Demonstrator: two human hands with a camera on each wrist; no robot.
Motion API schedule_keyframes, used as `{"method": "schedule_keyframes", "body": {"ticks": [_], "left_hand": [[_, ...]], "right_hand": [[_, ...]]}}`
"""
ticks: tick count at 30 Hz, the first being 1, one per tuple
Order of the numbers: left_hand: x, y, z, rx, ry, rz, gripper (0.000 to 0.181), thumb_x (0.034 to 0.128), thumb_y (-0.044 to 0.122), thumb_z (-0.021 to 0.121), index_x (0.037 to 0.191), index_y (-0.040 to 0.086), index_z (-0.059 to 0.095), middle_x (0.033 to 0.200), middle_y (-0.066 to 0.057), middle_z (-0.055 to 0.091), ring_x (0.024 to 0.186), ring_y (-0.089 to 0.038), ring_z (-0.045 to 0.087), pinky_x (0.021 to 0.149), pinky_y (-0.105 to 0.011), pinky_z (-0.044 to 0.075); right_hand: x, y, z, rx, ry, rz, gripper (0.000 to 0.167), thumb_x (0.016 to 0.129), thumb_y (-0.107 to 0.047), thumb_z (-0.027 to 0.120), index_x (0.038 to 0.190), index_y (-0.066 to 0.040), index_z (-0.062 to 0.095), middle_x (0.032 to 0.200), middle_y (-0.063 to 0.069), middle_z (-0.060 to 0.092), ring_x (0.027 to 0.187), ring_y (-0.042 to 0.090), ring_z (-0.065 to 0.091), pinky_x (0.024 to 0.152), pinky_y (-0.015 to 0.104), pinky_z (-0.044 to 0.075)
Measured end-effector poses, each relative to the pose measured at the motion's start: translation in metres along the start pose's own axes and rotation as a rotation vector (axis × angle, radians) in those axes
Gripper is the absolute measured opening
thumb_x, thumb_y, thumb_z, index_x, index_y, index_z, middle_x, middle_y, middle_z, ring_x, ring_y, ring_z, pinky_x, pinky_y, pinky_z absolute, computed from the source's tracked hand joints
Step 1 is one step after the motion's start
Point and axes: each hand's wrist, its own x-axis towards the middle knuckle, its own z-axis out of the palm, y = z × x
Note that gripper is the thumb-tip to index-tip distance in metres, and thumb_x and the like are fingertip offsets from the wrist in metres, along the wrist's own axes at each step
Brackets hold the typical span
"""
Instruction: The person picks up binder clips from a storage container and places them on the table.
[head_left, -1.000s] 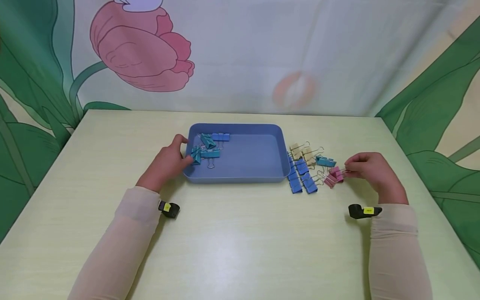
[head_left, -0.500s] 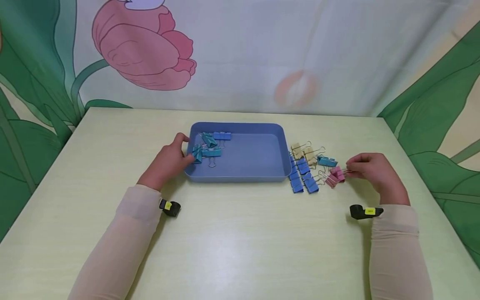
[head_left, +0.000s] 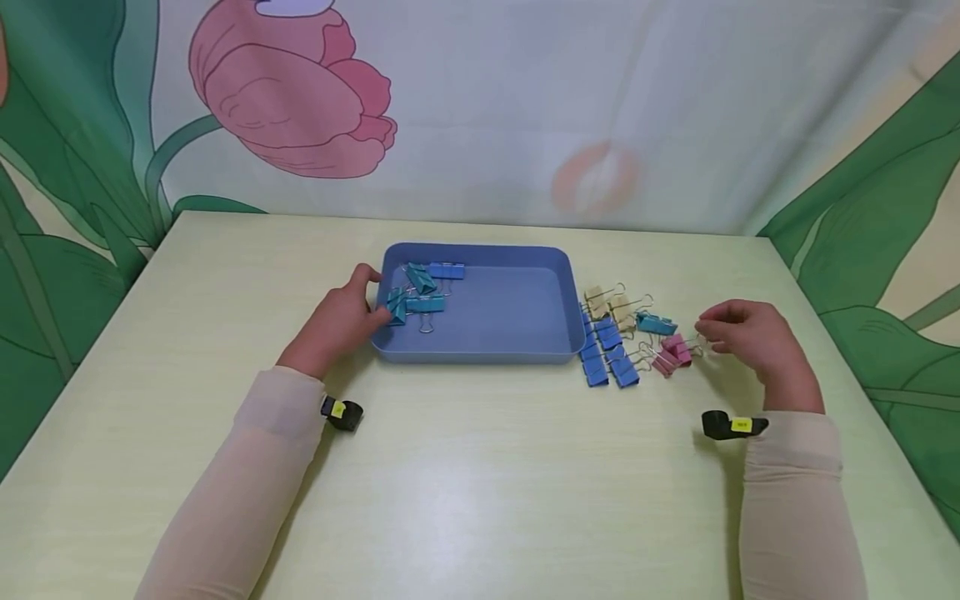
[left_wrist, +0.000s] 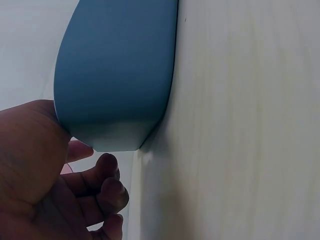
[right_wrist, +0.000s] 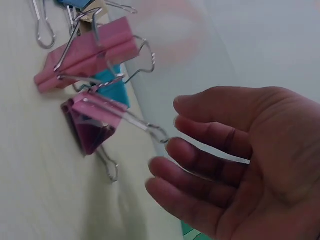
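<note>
Tray (head_left: 517, 317) had four clips (head_left: 425, 305); loose clips (head_left: 622, 367) remained at 3 o'clock. Left hand (head_left: 333, 323) gripped tray, right hand (head_left: 757, 340) spread loosely.

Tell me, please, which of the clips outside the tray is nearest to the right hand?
The rightmost pink clip, its wire handle pointing toward the right hand; the other pink clip lies farther away, nearer the blue clips.

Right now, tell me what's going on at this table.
A person's left hand grips the left end of a blue tray holding three teal binder clips and one blue binder clip. Their right hand is beside a pink binder clip, gripping nothing, its fingers loosely curved near the wire handle; whether they touch it is unclear. More binder clips, blue, cream, teal and pink, lie on the table to the tray's right.
</note>
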Motion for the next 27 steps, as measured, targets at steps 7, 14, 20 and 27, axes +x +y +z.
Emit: {"method": "schedule_keyframes", "body": {"ticks": [7,14,20,27], "left_hand": [[0.0,0.0,0.0,0.001,0.018,-0.003,0.055,0.0931,0.025,0.052,0.141,0.012,0.029,0.082,-0.013,0.056,0.071,-0.025,0.051,0.061,-0.031,0.04],[0.002,0.0,0.001,0.03,0.046,0.027,0.054,0.0918,0.023,0.054,0.139,0.009,0.032,0.079,-0.011,0.052,0.073,-0.025,0.049,0.066,-0.035,0.036],[0.002,0.002,0.0,0.022,0.068,0.029,0.054,0.091,0.022,0.055,0.138,0.008,0.034,0.093,-0.013,0.053,0.086,-0.028,0.049,0.074,-0.039,0.038],[0.002,0.005,-0.002,0.008,0.058,0.02,0.054,0.091,0.022,0.056,0.139,0.008,0.034,0.094,-0.014,0.055,0.086,-0.028,0.05,0.073,-0.038,0.039]], "right_hand": [[-0.01,-0.026,0.0,-0.109,0.164,-0.089,0.053,0.094,-0.048,0.055,0.126,-0.006,0.056,0.129,0.021,0.055,0.115,0.039,0.05,0.085,0.05,0.047],[-0.021,-0.06,0.014,-0.174,0.239,-0.233,0.046,0.095,-0.04,0.055,0.127,-0.006,0.058,0.138,0.022,0.048,0.12,0.044,0.05,0.094,0.059,0.046],[-0.025,-0.082,0.03,-0.214,0.254,-0.341,0.039,0.095,-0.032,0.058,0.125,-0.007,0.06,0.138,0.021,0.047,0.115,0.044,0.052,0.095,0.058,0.045],[-0.022,-0.095,0.043,-0.217,0.258,-0.408,0.035,0.092,-0.026,0.062,0.123,-0.009,0.061,0.136,0.018,0.049,0.113,0.043,0.054,0.094,0.056,0.046]]}}
